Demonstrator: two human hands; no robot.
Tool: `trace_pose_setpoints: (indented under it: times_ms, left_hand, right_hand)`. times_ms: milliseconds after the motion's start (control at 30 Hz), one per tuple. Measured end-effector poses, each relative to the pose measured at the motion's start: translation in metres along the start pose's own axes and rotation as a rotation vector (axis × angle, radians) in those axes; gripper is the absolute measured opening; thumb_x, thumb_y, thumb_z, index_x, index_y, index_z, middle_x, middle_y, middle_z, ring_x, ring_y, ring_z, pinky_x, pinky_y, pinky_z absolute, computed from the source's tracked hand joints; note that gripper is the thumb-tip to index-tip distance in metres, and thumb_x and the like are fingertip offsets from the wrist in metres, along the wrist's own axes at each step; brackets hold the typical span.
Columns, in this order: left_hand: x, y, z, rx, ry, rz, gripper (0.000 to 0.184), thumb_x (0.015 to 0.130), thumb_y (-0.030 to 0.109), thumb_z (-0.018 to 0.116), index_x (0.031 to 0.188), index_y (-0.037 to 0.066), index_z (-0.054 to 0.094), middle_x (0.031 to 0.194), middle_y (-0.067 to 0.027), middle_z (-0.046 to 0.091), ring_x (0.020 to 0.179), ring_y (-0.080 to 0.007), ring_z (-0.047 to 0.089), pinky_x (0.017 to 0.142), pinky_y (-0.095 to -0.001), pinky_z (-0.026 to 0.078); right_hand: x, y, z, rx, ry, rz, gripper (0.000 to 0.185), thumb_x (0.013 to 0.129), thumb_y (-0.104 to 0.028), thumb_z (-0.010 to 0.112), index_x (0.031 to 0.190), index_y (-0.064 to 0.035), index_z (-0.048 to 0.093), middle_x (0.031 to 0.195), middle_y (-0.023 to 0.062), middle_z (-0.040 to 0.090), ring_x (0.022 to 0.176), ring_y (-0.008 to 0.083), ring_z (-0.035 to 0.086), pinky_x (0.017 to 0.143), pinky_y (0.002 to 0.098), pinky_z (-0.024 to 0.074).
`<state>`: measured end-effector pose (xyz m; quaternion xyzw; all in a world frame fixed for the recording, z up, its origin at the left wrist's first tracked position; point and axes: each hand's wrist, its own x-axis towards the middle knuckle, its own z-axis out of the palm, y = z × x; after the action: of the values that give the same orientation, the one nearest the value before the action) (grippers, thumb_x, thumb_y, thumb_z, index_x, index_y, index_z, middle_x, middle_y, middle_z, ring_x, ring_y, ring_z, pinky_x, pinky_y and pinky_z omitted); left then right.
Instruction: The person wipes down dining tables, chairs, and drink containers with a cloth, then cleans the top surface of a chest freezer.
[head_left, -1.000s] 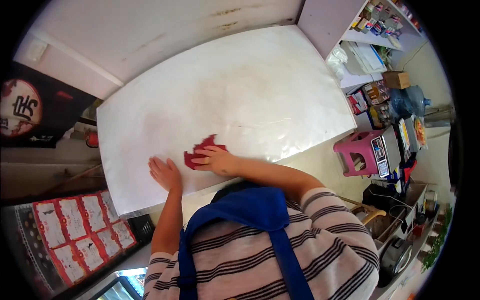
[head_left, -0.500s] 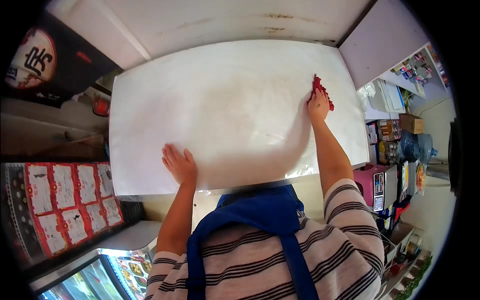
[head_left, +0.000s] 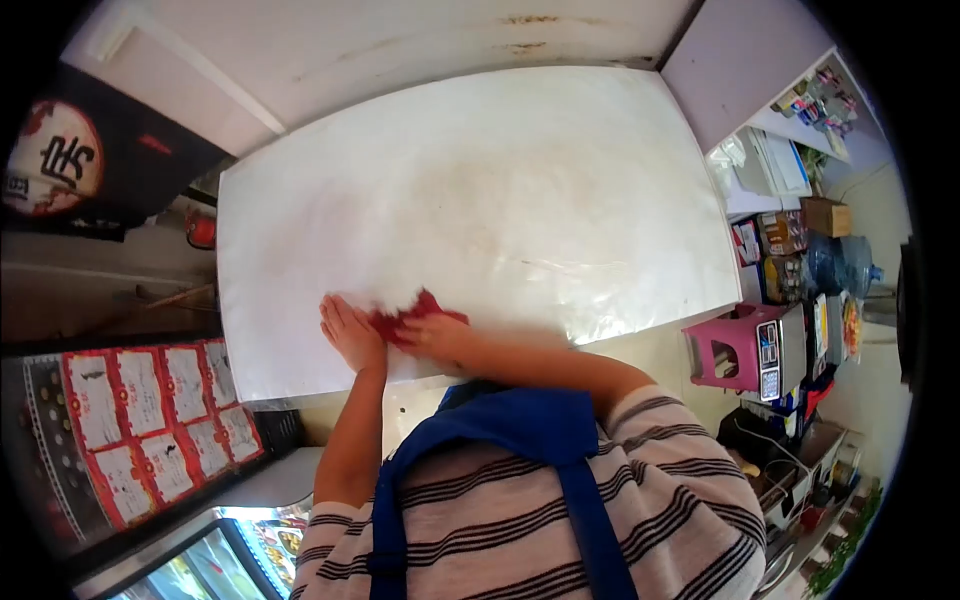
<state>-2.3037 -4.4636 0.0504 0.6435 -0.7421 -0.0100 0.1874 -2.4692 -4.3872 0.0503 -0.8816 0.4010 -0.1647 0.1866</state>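
A white table with a shiny, clear-looking cover spreads out before me. On its near left part my left hand lies flat, fingers stretched out and holding nothing. Right beside it, my right hand presses on a crumpled dark red cloth, which is a little blurred by motion. The cloth's left end reaches up to the fingers of my left hand; whether they touch I cannot tell. Part of the cloth is hidden under my right hand.
A wall borders the table's far side. To the right are a pink stool, a scale and a blue water bottle. Red-and-white posters and a lit display case are at the left.
My right hand has swept the red cloth from the table's far right to the near left, beside my left hand. My left hand stays flat in nearly the same place.
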Motion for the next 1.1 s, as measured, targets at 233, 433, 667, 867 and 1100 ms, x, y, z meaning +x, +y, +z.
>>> trace_pose_setpoints:
  times_ms: [233, 433, 667, 867, 1100]
  left_hand:
    - [0.001, 0.007, -0.003, 0.056, -0.007, 0.004, 0.044, 0.089, 0.019, 0.037, 0.128, -0.002, 0.036, 0.135, -0.0173, 0.033, 0.127, -0.0321, 0.027, 0.104, -0.0462, 0.02]
    - [0.0, 0.009, -0.005, 0.089, 0.007, -0.002, 0.044, 0.09, 0.019, 0.038, 0.128, -0.001, 0.036, 0.135, -0.0174, 0.033, 0.128, -0.0316, 0.027, 0.104, -0.0442, 0.021]
    - [0.001, 0.008, -0.005, 0.093, 0.031, 0.012, 0.045, 0.088, 0.018, 0.038, 0.128, -0.003, 0.036, 0.134, -0.0176, 0.034, 0.126, -0.0326, 0.029, 0.103, -0.0461, 0.022]
    - [0.001, 0.002, -0.005, 0.083, 0.04, 0.043, 0.044, 0.087, 0.018, 0.039, 0.126, -0.003, 0.038, 0.133, -0.019, 0.035, 0.125, -0.0336, 0.031, 0.102, -0.0465, 0.023]
    - [0.002, -0.006, 0.001, 0.069, 0.087, 0.118, 0.042, 0.089, 0.018, 0.038, 0.123, -0.005, 0.041, 0.131, -0.0202, 0.039, 0.123, -0.0349, 0.034, 0.101, -0.0455, 0.025]
  right_hand:
    - [-0.193, 0.025, -0.092, -0.132, 0.324, 0.268, 0.031, 0.072, -0.007, 0.057, 0.103, -0.0052, 0.057, 0.114, 0.0115, 0.055, 0.105, 0.0287, 0.053, 0.086, 0.0396, 0.044]
    - [-0.286, 0.122, -0.137, -0.537, 0.684, 0.877, 0.029, 0.077, -0.001, 0.05, 0.105, -0.0012, 0.056, 0.11, 0.0178, 0.055, 0.107, 0.0338, 0.049, 0.093, 0.0418, 0.0379]
    - [-0.168, 0.209, -0.114, -0.672, 0.772, 1.258, 0.027, 0.077, -0.013, 0.046, 0.099, -0.0017, 0.057, 0.102, 0.0182, 0.058, 0.099, 0.0323, 0.052, 0.088, 0.0419, 0.0386]
    - [0.021, 0.124, -0.086, -0.19, 0.477, 0.823, 0.022, 0.073, -0.006, 0.045, 0.092, -0.0019, 0.055, 0.089, 0.016, 0.059, 0.085, 0.0301, 0.056, 0.076, 0.0417, 0.044]
    - [0.032, 0.134, -0.063, 0.042, 0.409, 0.297, 0.025, 0.075, -0.012, 0.05, 0.098, -0.0054, 0.059, 0.114, 0.011, 0.053, 0.113, 0.0274, 0.043, 0.096, 0.0369, 0.0347]
